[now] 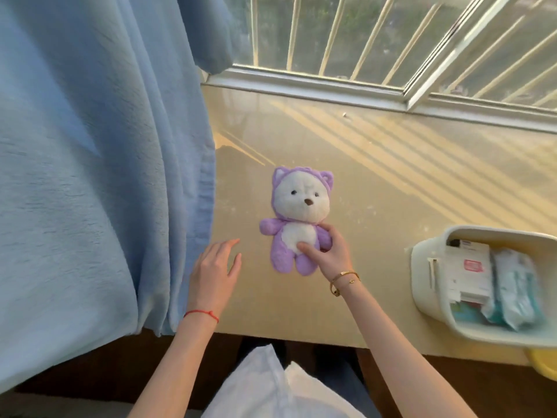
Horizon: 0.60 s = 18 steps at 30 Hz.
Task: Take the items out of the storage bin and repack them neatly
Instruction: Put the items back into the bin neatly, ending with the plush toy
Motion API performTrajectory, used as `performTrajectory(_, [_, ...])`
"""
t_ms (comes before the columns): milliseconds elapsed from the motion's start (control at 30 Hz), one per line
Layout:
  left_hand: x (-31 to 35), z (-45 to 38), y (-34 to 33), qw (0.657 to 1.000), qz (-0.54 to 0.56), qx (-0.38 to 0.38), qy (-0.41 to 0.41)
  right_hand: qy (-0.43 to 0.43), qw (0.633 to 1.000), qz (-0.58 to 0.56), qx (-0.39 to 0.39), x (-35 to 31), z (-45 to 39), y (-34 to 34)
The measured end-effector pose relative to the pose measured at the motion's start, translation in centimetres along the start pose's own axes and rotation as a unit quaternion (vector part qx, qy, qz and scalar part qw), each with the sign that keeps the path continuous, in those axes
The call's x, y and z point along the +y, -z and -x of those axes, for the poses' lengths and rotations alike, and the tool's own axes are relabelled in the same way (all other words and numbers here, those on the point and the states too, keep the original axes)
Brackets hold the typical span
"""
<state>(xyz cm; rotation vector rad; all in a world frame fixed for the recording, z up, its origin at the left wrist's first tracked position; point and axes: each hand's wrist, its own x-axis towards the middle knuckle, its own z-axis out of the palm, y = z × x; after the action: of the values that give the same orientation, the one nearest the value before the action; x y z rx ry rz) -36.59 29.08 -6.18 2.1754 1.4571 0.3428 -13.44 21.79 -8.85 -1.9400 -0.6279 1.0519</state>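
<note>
A purple and white plush toy [294, 215] lies face up on the beige table [376, 182], near the middle. My right hand [327, 254] pinches its belly and right side, thumb on the white tummy. My left hand [215, 267] hovers open just left of the toy, fingers spread, touching nothing. The white storage bin [428, 276] stands at the table's right edge, partly cut off by the frame. Inside it I see a white box with a red label [470, 270] and soft packs in pale blue-green wrapping [515, 288].
A blue curtain [90, 176] hangs over the table's left side, close to my left hand. A window with bars [376, 40] runs along the far edge. Something yellow [542, 363] shows below the bin. The table's front edge is near my forearms.
</note>
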Motion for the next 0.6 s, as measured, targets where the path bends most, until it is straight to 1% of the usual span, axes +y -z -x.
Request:
performTrajectory(133, [5.4, 1.8, -0.3, 0.999, -0.001, -0.027, -0.039, -0.003, 0.998, -0.011, 0.055, 0.8, 5.6, 8.3])
performTrajectory(267, [12.0, 4.0, -2.1, 0.996, -0.005, -0.036, -0.077, 0.004, 0.995, 0.024, 0.101, 3.0, 9.7, 17.4])
performTrajectory(400, [19.4, 6.5, -5.7, 0.996, 0.007, -0.026, -0.086, 0.006, 0.993, 0.056, 0.106, 6.0, 11.8, 26.5])
performTrajectory(500, [25.0, 8.6, -9.2, 0.997, 0.024, -0.016, -0.071, -0.001, 0.991, 0.087, 0.102, 8.5, 12.1, 32.6])
performTrajectory(600, [29.6, 10.5, -12.7, 0.998, 0.035, -0.007, -0.05, 0.002, 0.989, 0.121, 0.089, 10.8, 11.2, 37.3])
